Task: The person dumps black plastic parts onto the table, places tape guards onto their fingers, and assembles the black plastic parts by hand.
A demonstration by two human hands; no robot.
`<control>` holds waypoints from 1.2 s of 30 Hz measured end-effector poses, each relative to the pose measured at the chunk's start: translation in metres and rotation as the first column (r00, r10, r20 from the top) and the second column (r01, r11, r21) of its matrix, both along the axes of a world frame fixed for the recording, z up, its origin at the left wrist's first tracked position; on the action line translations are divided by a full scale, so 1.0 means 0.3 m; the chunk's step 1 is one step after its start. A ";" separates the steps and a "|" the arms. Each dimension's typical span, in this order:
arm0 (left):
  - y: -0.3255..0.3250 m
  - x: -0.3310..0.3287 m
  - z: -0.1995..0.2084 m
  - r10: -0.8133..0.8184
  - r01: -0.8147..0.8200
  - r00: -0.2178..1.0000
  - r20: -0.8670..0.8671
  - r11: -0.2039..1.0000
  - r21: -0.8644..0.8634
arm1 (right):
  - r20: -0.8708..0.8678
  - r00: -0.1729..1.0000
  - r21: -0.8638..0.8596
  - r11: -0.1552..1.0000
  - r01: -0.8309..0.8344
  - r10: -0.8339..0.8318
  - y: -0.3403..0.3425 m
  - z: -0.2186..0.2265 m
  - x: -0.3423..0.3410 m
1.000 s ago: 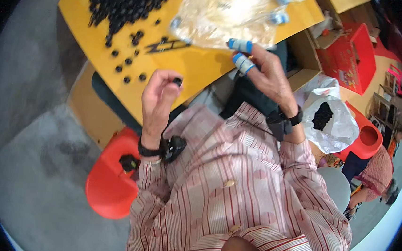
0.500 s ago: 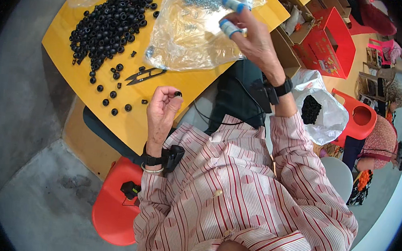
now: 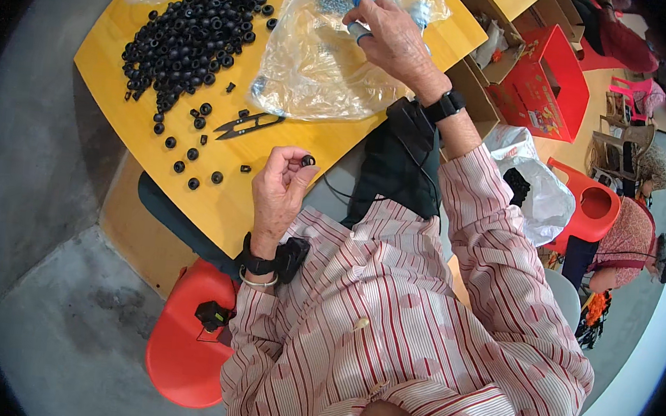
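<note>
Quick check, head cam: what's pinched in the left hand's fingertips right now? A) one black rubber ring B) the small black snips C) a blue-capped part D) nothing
A: the left hand pinches one small black rubber ring at its fingertips, raised near the edge of the yellow table, while the black snips lie untouched on the tabletop.

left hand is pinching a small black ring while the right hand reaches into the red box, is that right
Not quite. The left hand does pinch a small black ring, but the right hand reaches into the clear plastic bag on the yellow table, not the red box. The head view shows it.
</note>
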State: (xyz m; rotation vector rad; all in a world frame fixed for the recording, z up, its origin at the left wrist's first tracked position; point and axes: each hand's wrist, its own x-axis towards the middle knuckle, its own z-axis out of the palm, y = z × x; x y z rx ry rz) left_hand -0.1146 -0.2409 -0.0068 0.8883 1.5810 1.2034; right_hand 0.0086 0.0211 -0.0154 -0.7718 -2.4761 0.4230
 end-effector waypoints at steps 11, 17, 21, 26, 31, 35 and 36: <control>0.013 0.002 -0.016 0.051 -0.050 0.999 -0.014 0.998 0.029 | 0.118 0.993 0.016 0.999 0.029 -0.030 0.005 -0.023 -0.038; 0.017 -0.006 0.002 0.027 -0.025 0.996 0.085 1.000 -0.018 | 0.087 0.996 0.026 1.000 0.005 -0.007 -0.006 -0.023 -0.039; 0.016 -0.015 0.015 0.005 0.002 0.978 0.209 0.999 -0.038 | -0.015 1.000 -0.007 1.000 -0.021 0.020 0.006 -0.042 -0.015; 0.009 -0.041 0.062 0.055 -0.069 0.960 0.274 0.997 0.043 | -0.257 0.965 -0.283 0.959 -0.019 -0.057 -0.056 0.009 0.009; 0.030 -0.059 0.171 0.082 -0.144 0.940 0.331 0.976 0.165 | -0.404 0.909 -0.310 0.919 -0.245 0.106 -0.253 0.232 0.027; 0.031 -0.068 0.187 0.065 -0.164 0.910 0.409 0.964 0.212 | -0.416 0.876 -0.245 0.897 -0.367 0.245 -0.363 0.311 0.024; 0.028 -0.070 0.190 0.060 -0.168 0.892 0.449 0.965 0.203 | -0.423 0.871 -0.262 0.886 -0.383 0.251 -0.380 0.304 0.023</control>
